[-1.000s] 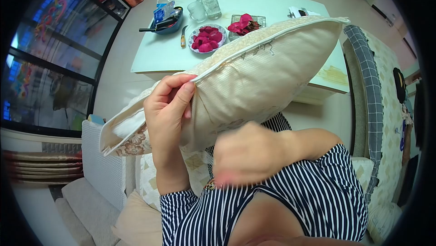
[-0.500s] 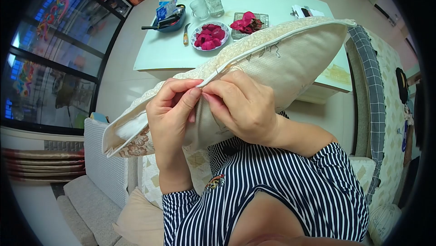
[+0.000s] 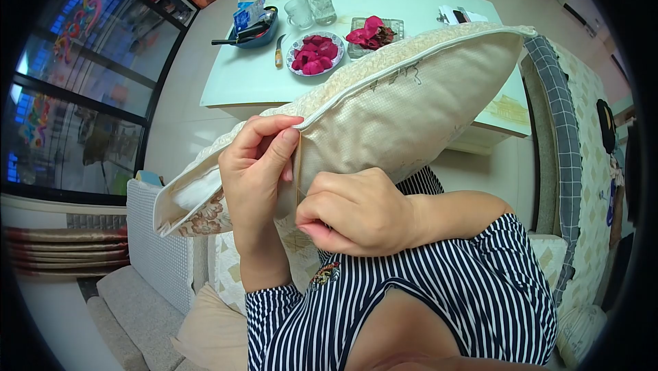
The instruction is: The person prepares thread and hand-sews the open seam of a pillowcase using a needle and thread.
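A cream cushion with a white piped edge lies slantwise across my view, a flower print near its lower left end. There its seam gapes and white filling shows. My left hand pinches the piped edge beside the gap. From that spot a thin yellowish thread runs down to my right hand, which is closed below the cushion, in front of my striped shirt. The thread passes into its pinched fingers; whether a needle is there is hidden.
Beyond the cushion stands a white table with a plate of red petals, a glass tray of flowers, a knife, a blue basin, a glass mug and a green-lidded jar. Sofas flank me.
My right hand came up to the seam beside my left fingers, then moved back down from it, with the thread now stretched between. My left hand has kept its pinch on the edge.
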`<state>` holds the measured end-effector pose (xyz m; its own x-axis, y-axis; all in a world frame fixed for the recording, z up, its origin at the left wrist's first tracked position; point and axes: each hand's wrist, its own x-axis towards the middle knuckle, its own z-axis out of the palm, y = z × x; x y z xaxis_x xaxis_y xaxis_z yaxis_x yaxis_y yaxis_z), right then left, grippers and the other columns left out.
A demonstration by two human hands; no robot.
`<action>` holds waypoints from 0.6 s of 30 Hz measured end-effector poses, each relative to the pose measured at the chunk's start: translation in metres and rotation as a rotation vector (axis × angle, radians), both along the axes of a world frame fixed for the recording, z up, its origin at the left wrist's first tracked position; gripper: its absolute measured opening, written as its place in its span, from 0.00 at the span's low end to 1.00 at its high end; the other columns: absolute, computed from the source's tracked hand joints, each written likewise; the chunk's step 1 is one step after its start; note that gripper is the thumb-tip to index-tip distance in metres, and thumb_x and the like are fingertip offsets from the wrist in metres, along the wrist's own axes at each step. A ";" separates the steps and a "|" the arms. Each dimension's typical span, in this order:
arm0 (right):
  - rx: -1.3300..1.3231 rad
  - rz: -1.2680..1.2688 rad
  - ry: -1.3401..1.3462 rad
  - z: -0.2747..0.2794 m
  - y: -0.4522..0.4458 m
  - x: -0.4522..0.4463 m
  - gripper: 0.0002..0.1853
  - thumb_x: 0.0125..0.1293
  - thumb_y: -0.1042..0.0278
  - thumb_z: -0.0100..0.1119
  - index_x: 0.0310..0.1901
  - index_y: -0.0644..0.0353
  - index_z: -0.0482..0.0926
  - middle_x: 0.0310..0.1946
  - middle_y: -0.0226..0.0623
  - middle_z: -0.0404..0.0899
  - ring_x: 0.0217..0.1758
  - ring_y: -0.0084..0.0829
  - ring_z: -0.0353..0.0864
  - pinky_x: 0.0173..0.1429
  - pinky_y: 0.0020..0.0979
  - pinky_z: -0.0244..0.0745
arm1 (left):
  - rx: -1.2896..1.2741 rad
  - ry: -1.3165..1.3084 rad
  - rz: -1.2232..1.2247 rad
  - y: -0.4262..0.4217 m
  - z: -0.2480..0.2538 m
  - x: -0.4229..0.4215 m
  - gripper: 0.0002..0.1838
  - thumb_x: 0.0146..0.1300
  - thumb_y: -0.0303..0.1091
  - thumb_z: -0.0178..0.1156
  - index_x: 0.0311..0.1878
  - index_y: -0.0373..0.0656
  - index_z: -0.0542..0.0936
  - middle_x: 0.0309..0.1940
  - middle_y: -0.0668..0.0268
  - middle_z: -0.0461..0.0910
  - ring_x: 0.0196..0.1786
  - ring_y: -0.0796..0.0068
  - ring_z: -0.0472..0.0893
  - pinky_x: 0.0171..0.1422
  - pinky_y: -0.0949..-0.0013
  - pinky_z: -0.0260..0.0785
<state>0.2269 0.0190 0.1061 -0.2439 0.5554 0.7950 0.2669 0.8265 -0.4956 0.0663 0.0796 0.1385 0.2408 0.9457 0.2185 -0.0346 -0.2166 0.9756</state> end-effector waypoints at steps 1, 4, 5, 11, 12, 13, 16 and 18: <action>0.017 0.043 -0.056 0.000 0.002 0.002 0.09 0.62 0.68 0.70 0.36 0.56 0.77 0.28 0.32 0.72 0.27 0.30 0.79 0.28 0.33 0.76 | -0.003 -0.002 0.002 0.000 0.000 0.000 0.07 0.73 0.21 0.64 0.50 0.33 0.87 0.33 0.71 0.80 0.26 0.89 0.71 0.30 0.82 0.61; 0.082 0.054 -0.103 0.007 0.006 0.013 0.10 0.64 0.63 0.71 0.35 0.56 0.78 0.29 0.31 0.74 0.28 0.31 0.80 0.29 0.34 0.77 | -0.004 -0.025 -0.008 -0.001 0.001 0.000 0.07 0.73 0.20 0.64 0.50 0.33 0.86 0.34 0.70 0.80 0.26 0.89 0.72 0.30 0.82 0.62; 0.128 0.022 -0.097 0.010 0.009 0.017 0.10 0.65 0.61 0.71 0.36 0.56 0.79 0.30 0.31 0.76 0.29 0.31 0.81 0.30 0.34 0.77 | -0.004 -0.048 -0.021 -0.002 0.001 -0.001 0.07 0.72 0.20 0.64 0.50 0.32 0.86 0.35 0.70 0.80 0.27 0.89 0.72 0.30 0.82 0.62; 0.338 -0.388 -0.191 0.030 0.054 0.048 0.07 0.67 0.66 0.67 0.43 0.56 0.84 0.40 0.32 0.83 0.46 0.37 0.83 0.51 0.38 0.75 | 0.123 0.125 0.047 -0.019 0.015 0.003 0.07 0.69 0.19 0.67 0.49 0.31 0.86 0.39 0.69 0.80 0.28 0.88 0.74 0.31 0.82 0.64; 0.217 -0.312 -0.238 0.031 0.054 0.051 0.07 0.67 0.67 0.67 0.43 0.56 0.84 0.40 0.32 0.83 0.49 0.37 0.81 0.55 0.38 0.73 | 0.137 0.149 0.051 -0.020 0.017 0.002 0.09 0.68 0.19 0.68 0.50 0.33 0.86 0.40 0.69 0.81 0.30 0.88 0.76 0.32 0.82 0.65; 0.217 -0.308 -0.239 0.034 0.054 0.054 0.07 0.67 0.67 0.67 0.43 0.56 0.84 0.40 0.32 0.83 0.49 0.37 0.81 0.55 0.38 0.73 | 0.136 0.147 0.056 -0.021 0.020 0.001 0.09 0.68 0.19 0.68 0.50 0.33 0.86 0.40 0.69 0.81 0.30 0.88 0.76 0.32 0.82 0.65; 0.174 -0.205 -0.250 0.036 0.055 0.059 0.06 0.66 0.68 0.68 0.42 0.56 0.83 0.38 0.31 0.82 0.46 0.38 0.80 0.55 0.37 0.71 | 0.096 0.144 0.079 -0.017 0.026 -0.002 0.13 0.67 0.21 0.70 0.53 0.37 0.82 0.40 0.69 0.84 0.36 0.88 0.80 0.33 0.83 0.68; 0.140 -0.179 -0.249 0.034 0.058 0.061 0.05 0.65 0.69 0.68 0.41 0.57 0.82 0.36 0.33 0.81 0.44 0.39 0.79 0.52 0.39 0.72 | 0.087 0.166 0.076 -0.013 0.028 -0.002 0.13 0.67 0.22 0.70 0.53 0.37 0.82 0.40 0.69 0.84 0.36 0.88 0.80 0.33 0.83 0.67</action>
